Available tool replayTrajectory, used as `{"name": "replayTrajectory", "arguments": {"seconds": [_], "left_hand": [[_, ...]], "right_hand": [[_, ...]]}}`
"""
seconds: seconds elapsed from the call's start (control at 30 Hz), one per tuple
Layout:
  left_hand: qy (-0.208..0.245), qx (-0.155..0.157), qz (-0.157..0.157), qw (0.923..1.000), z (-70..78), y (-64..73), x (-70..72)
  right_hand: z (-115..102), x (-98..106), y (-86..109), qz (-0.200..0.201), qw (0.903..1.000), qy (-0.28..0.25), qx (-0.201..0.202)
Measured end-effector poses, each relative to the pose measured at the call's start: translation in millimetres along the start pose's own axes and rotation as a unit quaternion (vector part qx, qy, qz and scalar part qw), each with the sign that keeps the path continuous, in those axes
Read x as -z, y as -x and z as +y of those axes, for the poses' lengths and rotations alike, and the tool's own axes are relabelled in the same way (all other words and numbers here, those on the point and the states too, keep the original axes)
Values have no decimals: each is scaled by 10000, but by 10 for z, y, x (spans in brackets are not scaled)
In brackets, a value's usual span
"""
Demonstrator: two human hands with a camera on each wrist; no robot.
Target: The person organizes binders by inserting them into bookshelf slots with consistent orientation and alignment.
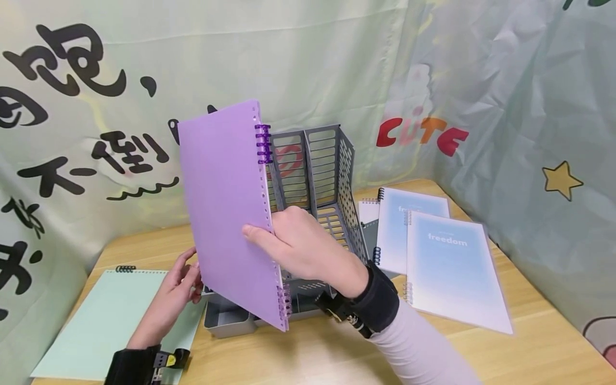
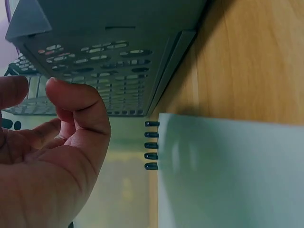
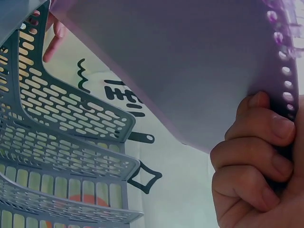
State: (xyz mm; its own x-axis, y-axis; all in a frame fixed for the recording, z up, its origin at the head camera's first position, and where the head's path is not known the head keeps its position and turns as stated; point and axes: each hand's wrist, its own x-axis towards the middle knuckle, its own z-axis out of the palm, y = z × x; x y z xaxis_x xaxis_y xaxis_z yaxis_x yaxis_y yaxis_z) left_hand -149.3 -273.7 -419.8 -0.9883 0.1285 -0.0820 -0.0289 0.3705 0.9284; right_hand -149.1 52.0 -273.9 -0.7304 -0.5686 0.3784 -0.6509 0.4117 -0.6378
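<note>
A purple spiral notebook point(image 1: 226, 214) stands tilted upright over the grey organizer. My right hand point(image 1: 313, 246) grips it by its bound edge, thumb on the cover and fingers point(image 3: 256, 156) curled round behind. At the notebook's lower left edge is my left hand point(image 1: 170, 294), its fingers loosely bent; in the left wrist view the left hand point(image 2: 57, 142) shows nothing between thumb and fingers. The grey slotted organizer point(image 1: 346, 176) has upright dividers point(image 3: 71, 99) and is partly hidden behind the notebook.
A pale green spiral notebook point(image 1: 106, 315) lies under my left forearm. On the right, two blue-white notebooks point(image 1: 452, 272) overlap on the wooden table point(image 1: 346, 353), with smaller pads partly beneath. A small grey tray point(image 1: 228, 321) sits at the organizer's front. A printed cloth hangs behind.
</note>
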Motion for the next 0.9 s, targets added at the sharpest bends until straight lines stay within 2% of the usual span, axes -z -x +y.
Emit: {"name": "replayTrajectory", "arguments": {"seconds": [0.4,0.7,0.9], "left_hand": [[-307,10,127,9994,4,-31,-92],[-575,-12,59,9983,42,0,-170],[-721,62,132,9973,65,2,-212]], "right_hand": [[25,64,77,99,9999,-15,-58],[19,118,133,222,9997,68,-18],[13,164,189,205,9998,-1,13]]}}
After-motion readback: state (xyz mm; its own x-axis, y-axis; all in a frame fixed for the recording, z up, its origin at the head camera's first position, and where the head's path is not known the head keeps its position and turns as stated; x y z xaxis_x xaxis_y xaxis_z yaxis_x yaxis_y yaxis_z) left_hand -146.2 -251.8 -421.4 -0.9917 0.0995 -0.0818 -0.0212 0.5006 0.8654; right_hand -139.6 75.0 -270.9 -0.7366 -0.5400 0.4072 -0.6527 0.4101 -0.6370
